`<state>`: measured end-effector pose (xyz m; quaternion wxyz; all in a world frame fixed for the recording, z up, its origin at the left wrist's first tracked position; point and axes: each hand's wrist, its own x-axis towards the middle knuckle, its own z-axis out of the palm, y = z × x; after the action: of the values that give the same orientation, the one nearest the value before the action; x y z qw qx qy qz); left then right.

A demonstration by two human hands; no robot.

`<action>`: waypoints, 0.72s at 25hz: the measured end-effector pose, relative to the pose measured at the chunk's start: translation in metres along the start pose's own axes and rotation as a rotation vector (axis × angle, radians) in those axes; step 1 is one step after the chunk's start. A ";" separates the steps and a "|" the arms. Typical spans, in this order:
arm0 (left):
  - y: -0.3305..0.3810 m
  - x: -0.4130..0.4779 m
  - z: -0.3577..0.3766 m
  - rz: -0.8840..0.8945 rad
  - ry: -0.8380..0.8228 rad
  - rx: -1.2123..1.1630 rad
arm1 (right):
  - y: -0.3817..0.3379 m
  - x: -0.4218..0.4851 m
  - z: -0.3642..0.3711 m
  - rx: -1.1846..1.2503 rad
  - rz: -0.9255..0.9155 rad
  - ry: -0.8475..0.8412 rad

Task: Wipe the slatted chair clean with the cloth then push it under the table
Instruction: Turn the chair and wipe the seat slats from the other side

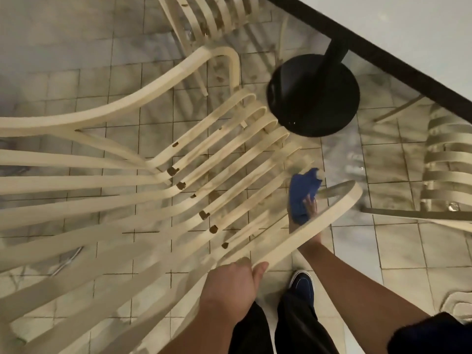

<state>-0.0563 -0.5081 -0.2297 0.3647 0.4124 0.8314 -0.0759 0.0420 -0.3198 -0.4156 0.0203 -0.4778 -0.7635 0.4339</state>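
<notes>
A cream slatted chair [143, 180] fills the left and middle of the head view, its slats stained brown. My left hand [229, 284] grips the chair's near armrest at its lower end. My right hand [309, 205] reaches under that armrest's curved front and holds a blue cloth [300, 192] against the seat's front right corner; most of the hand is hidden by the armrest. The table [383, 54] with a dark edge and light top runs across the upper right, its black round pedestal base [313, 95] just beyond the seat front.
A second slatted chair [209, 16] stands at the top, a third [447, 159] at the right under the table edge. The tiled floor is grimy. My dark blue shoe [301, 284] stands right beside the chair.
</notes>
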 end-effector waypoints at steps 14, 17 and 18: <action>0.004 0.002 -0.007 -0.029 -0.049 -0.022 | 0.031 -0.043 0.078 -0.689 -0.351 -0.026; 0.003 0.003 -0.005 -0.035 -0.036 0.002 | 0.034 -0.047 0.085 -0.847 -0.321 -0.072; 0.003 0.003 -0.004 -0.037 -0.042 0.003 | 0.032 -0.044 0.082 -0.832 -0.315 -0.059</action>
<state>-0.0574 -0.5024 -0.2281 0.3802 0.3956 0.8309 -0.0926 0.0524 -0.3997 -0.4714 -0.1297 -0.3107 -0.9369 0.0946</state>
